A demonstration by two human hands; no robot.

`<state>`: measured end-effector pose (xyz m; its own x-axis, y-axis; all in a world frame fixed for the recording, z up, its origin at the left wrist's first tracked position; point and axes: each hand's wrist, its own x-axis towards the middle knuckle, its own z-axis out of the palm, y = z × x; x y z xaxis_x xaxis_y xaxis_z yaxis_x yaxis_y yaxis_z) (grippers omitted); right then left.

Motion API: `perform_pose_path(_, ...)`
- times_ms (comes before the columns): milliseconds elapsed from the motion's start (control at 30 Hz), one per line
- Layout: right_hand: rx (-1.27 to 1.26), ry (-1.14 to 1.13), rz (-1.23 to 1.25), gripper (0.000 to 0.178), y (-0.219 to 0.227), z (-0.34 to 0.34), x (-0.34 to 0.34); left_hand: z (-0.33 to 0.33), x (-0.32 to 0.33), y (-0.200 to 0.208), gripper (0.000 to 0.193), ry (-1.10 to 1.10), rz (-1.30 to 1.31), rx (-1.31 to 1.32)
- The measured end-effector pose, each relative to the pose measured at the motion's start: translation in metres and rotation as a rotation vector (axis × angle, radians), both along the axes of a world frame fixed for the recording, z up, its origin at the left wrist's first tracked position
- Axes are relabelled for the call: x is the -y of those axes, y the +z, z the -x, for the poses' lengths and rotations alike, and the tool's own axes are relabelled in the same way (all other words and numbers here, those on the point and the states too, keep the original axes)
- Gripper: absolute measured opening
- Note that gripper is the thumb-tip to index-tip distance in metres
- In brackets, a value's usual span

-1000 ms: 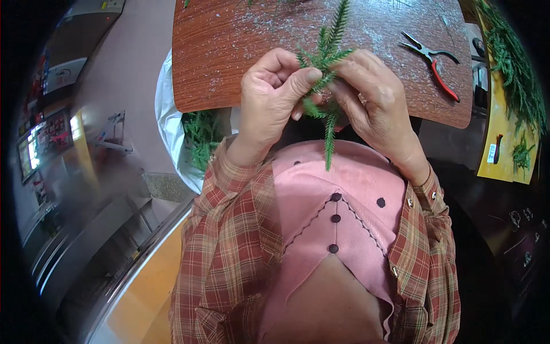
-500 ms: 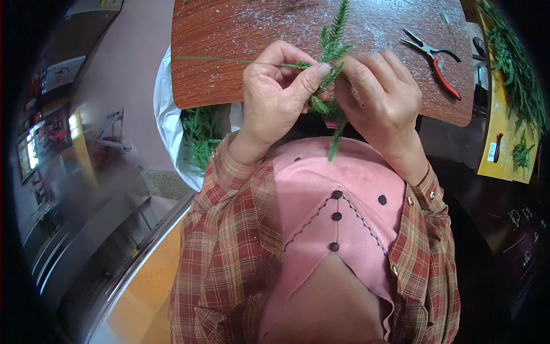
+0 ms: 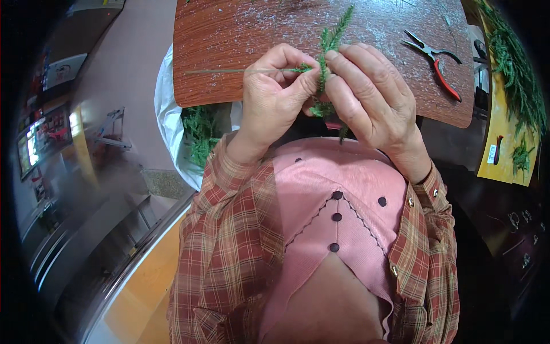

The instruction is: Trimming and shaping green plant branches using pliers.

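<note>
Above the near edge of the brown table (image 3: 217, 40) both hands are closed on a green artificial pine branch (image 3: 332, 40). My left hand (image 3: 278, 94) pinches it between thumb and index finger, and a thin straight stem (image 3: 215, 71) sticks out leftward from that grip. From the other side my right hand (image 3: 375, 94) grips the sprig, its fingertips bent round the needles. One tip of the branch points up and away; short tufts hang below the fingers. The exact join between stem and branch is hidden by my fingers.
Red-handled pliers (image 3: 432, 60) lie on the table's right side, with pale flecks scattered over the top. At left, a white bag (image 3: 166, 109) holds green sprigs (image 3: 199, 135). On the right, more green branches (image 3: 510, 63) rest on a yellow board (image 3: 492, 155) beside a dark-handled tool (image 3: 497, 146).
My right hand has turned, its fingers now wrapping further over the branch. The branch tip has shifted slightly nearer and to the right, and the stem has swung slightly down and rightward.
</note>
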<state>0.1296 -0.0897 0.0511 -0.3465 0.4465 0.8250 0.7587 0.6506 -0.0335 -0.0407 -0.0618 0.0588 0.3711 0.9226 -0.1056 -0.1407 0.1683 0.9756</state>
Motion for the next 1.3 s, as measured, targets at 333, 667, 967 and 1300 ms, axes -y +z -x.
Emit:
perform_pose_path(333, 0.018, 0.008, 0.138, 0.023, -0.001, -0.003, -0.006, 0.002, -0.001, -0.004, 0.014, -0.061, -0.16, -0.086)
perform_pose_path(667, -1.186, 0.773, 1.353, 0.019, -0.014, -0.021, 0.003, 0.012, -0.015, -0.023, 0.012, -0.248, -0.241, 0.051)
perform_pose_path(967, -1.127, 0.544, 1.109, 0.019, -0.012, -0.014, 0.018, 0.012, -0.009, -0.005, 0.017, -0.281, 0.067, 0.037)
perform_pose_path(1300, -0.374, 0.312, 0.4, 0.035, -0.004, -0.018, 0.012, 0.012, -0.008, 0.006, 0.017, -0.358, 0.126, -0.005)
